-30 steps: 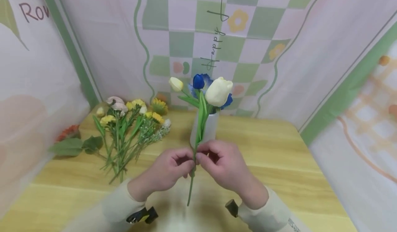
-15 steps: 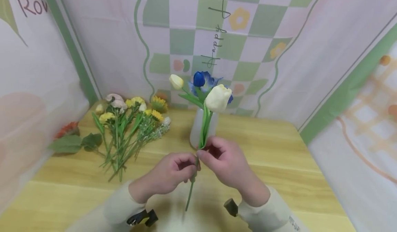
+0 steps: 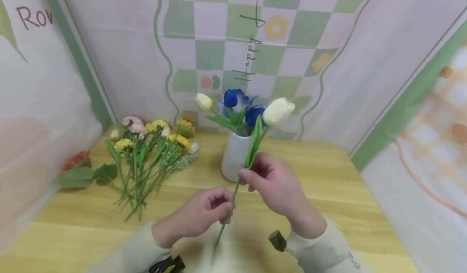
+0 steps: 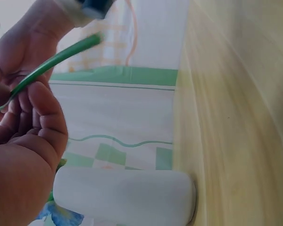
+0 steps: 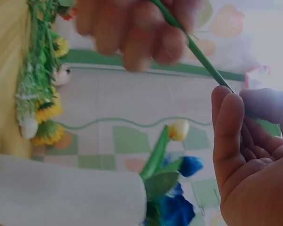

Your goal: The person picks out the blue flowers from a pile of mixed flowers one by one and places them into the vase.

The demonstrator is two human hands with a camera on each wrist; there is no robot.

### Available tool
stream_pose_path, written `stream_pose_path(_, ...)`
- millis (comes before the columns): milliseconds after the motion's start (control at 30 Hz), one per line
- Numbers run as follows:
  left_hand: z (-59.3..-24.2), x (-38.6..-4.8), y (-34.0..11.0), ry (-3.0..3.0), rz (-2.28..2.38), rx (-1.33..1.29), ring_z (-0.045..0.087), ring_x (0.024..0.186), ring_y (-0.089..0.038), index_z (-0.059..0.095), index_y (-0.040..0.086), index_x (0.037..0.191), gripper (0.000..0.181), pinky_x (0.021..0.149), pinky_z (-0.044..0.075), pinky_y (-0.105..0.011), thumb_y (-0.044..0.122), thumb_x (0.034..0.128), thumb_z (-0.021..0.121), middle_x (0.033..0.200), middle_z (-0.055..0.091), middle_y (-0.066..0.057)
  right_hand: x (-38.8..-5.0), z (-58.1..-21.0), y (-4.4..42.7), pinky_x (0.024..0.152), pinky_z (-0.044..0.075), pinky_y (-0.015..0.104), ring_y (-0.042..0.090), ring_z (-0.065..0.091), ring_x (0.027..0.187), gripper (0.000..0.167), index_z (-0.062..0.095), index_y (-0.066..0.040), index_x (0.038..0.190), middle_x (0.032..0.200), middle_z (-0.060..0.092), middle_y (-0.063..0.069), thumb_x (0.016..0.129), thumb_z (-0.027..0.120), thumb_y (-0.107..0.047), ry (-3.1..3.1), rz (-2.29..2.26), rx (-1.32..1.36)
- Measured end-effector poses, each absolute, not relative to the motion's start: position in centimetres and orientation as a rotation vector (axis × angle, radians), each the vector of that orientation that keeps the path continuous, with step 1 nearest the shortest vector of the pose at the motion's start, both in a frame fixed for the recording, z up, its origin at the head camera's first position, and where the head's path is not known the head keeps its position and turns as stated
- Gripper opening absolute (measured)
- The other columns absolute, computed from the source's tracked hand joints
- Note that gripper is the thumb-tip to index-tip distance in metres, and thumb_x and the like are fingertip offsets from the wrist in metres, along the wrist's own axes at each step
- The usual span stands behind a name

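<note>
A white tulip (image 3: 278, 112) with long green leaves slants across the middle of the head view, its bare stem pointing down toward me. My right hand (image 3: 274, 184) pinches the stem just below the leaves. Lower down, my left hand (image 3: 204, 211) has thumb and fingers on the same stem, which also shows in the left wrist view as a green stem (image 4: 61, 57). Behind the hands a white vase (image 3: 232, 157) stands upright. It holds a blue tulip (image 3: 230, 98), a pale yellow tulip (image 3: 203, 101) and ruffled blue flowers (image 3: 254, 116).
Left of the vase lies a loose pile of artificial flowers (image 3: 146, 163), with yellow, white and pink heads. An orange-red flower (image 3: 76, 161) with broad leaves lies by the left edge of the wooden table (image 3: 321, 167). Printed curtains (image 3: 124, 50) hang around the back and sides.
The white tulip has moved to the right and tilted that way, uncovering the vase and its blue flowers. My right hand has shifted right, and the two hands are farther apart along the stem.
</note>
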State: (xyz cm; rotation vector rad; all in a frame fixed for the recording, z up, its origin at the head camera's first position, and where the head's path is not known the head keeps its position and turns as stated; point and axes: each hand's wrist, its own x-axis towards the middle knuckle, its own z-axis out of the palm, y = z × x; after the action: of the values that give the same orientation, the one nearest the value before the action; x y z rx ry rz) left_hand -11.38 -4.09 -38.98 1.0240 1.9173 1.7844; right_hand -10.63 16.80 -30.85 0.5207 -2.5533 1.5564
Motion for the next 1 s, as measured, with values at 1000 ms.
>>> stream_pose_path(1000,-39.9,-11.3,-5.8,2.13,1.565,0.866,0.063,0.071,-0.019,0.066,0.017,0.091,0.01,0.062,0.054,-0.03,0.022,0.0984,0.063,0.077,0.064,0.002,-17.3,-23.3,18.9,0.066,0.055,0.022,0.017,0.066,0.07,0.015,0.065,0.008,0.101,0.089,0.069,0.01,0.092,0.07,-0.004,-1.875,1.2,0.401)
